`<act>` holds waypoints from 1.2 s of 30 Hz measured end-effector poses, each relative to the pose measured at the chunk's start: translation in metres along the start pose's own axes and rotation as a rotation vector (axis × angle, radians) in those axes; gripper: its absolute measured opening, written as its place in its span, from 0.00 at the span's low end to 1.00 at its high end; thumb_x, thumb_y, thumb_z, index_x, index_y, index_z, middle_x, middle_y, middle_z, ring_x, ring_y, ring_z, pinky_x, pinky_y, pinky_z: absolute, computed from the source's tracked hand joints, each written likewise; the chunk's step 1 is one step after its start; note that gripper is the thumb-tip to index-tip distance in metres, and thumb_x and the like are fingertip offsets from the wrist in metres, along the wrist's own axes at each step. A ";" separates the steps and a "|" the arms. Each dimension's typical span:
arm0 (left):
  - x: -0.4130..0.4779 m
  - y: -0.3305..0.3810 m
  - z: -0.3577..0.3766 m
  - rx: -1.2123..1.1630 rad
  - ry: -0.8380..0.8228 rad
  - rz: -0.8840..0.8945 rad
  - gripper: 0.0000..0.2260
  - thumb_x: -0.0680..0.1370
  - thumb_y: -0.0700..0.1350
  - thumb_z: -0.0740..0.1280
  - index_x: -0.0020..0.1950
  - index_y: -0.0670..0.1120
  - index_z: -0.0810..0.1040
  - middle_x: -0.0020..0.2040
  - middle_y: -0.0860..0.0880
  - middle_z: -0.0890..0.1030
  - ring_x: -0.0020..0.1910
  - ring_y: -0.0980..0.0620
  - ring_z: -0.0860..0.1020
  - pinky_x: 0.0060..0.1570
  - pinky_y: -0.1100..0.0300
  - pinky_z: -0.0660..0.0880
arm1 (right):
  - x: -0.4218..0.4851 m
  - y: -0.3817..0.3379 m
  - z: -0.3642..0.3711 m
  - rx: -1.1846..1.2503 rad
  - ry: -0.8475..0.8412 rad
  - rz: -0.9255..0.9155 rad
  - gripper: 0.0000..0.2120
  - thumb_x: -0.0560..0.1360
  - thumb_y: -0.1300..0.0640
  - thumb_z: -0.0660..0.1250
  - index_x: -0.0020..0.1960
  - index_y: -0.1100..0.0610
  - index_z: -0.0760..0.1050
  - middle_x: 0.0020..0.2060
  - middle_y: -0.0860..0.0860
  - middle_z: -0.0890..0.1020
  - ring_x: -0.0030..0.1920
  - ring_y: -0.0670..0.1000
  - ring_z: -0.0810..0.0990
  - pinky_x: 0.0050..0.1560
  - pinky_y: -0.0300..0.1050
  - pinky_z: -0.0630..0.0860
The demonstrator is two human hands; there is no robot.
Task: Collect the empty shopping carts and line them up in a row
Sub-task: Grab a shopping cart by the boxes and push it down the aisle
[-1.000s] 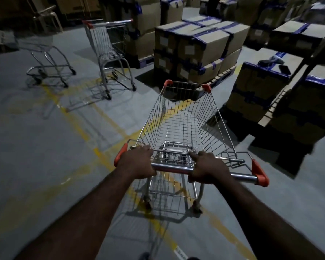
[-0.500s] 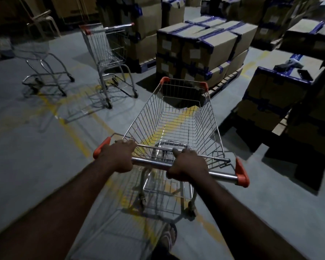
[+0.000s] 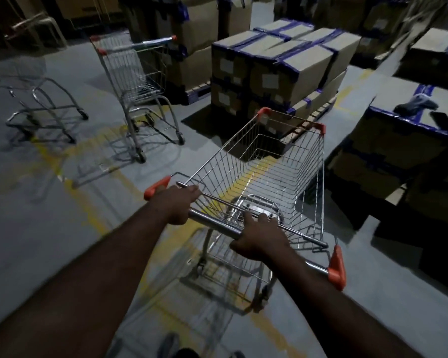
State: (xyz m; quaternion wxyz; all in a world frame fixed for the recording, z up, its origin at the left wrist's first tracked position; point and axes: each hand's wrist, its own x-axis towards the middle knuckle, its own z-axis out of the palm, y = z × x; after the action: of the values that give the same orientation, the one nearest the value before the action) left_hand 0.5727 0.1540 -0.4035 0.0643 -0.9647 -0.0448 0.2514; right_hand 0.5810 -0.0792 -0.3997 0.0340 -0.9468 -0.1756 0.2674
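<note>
**Three carts on the warehouse floor, one of them in both hands**

The grey floor carries worn yellow lines and is crowded at the back and right with taped cardboard boxes. One block of boxes sits on a pallet straight ahead and another block stands to the right. Further stacks fade into the dark, too dim to count.

There are three shopping carts, all empty. The nearest cart stands right in front of the person, over a yellow line, its nose angled toward the gap between the two box blocks. The second cart stands well apart to the left, beside the tall stacks. The third cart is at the far left, blurred.

Two bare hands are on the nearest cart's steel handle bar, which has an orange cap at each end. The left hand wraps the bar just beside the left cap, fingers curled over the top. The right hand grips the bar toward the middle, fingers folded over it, some way from the right cap.

On the right-hand box block lie one dark phone and, near it, one crumpled dark item I cannot identify
</note>
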 end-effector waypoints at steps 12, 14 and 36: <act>0.217 -0.030 -0.109 0.171 0.141 0.248 0.37 0.77 0.42 0.65 0.82 0.56 0.51 0.82 0.57 0.49 0.76 0.48 0.64 0.70 0.42 0.65 | 0.152 -0.007 -0.088 0.103 0.080 0.245 0.42 0.76 0.37 0.58 0.81 0.61 0.53 0.75 0.66 0.64 0.71 0.68 0.66 0.71 0.64 0.66; 0.249 -0.031 -0.131 0.202 0.170 0.286 0.37 0.77 0.42 0.65 0.82 0.57 0.51 0.82 0.57 0.50 0.77 0.49 0.64 0.69 0.43 0.66 | 0.176 -0.006 -0.104 0.159 0.109 0.295 0.39 0.79 0.41 0.61 0.81 0.61 0.53 0.73 0.66 0.65 0.70 0.68 0.67 0.68 0.61 0.70; 0.317 -0.008 -0.168 0.121 0.203 0.402 0.33 0.77 0.53 0.67 0.80 0.56 0.58 0.81 0.53 0.57 0.75 0.47 0.67 0.70 0.38 0.60 | 0.248 0.054 -0.146 0.125 0.047 0.439 0.46 0.68 0.42 0.67 0.81 0.43 0.50 0.77 0.58 0.63 0.74 0.65 0.63 0.66 0.62 0.72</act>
State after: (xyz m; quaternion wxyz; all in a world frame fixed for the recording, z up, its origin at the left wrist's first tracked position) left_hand 0.9308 0.1821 -0.4092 0.0747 -0.9690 0.1699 0.1630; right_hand 0.8706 -0.0383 -0.4056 0.0376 -0.9644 0.0522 0.2565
